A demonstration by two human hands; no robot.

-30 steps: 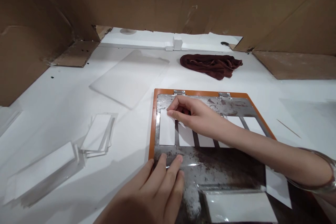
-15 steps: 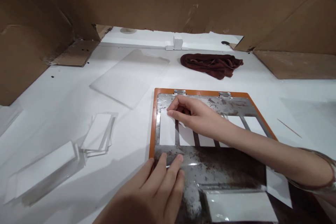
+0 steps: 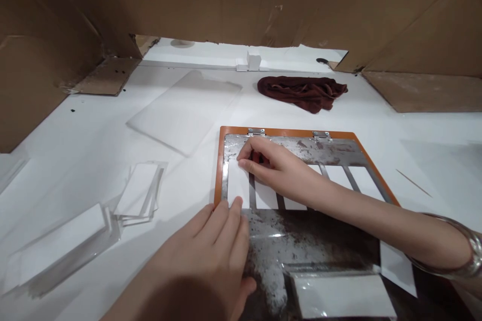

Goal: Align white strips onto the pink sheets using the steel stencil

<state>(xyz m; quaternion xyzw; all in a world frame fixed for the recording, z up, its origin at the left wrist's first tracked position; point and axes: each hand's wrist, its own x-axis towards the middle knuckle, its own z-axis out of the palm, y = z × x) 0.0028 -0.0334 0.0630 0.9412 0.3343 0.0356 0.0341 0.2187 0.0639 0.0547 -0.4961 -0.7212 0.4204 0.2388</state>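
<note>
A metal plate (image 3: pixel 297 233) with an orange border (image 3: pixel 219 170) lies in front of me, bearing a row of white rectangular cards. My right hand (image 3: pixel 271 160) is over the leftmost card (image 3: pixel 238 185), its thumb and index fingertip pinched together at the card's upper end. What the pinch holds, if anything, is too small to make out. My left hand (image 3: pixel 214 246) rests on the plate's left edge with its fingers stretched out, one fingertip touching the card's lower end. My right hand and forearm partly cover the middle cards.
A stack of white cards in clear film (image 3: pixel 339 293) sits on the plate's near part, beside a loose card (image 3: pixel 398 268). More card stacks (image 3: pixel 137 188) lie left. Beyond are a translucent sheet (image 3: pixel 184 110) and a dark red cloth (image 3: pixel 303 93). Cardboard walls (image 3: pixel 226 0) surround the table; a thin stick (image 3: pixel 414 183) lies right.
My left hand has slid forward and slightly left on the plate, and a fingertip now touches the leftmost card's lower end. My right hand keeps its pinch at the upper end.
</note>
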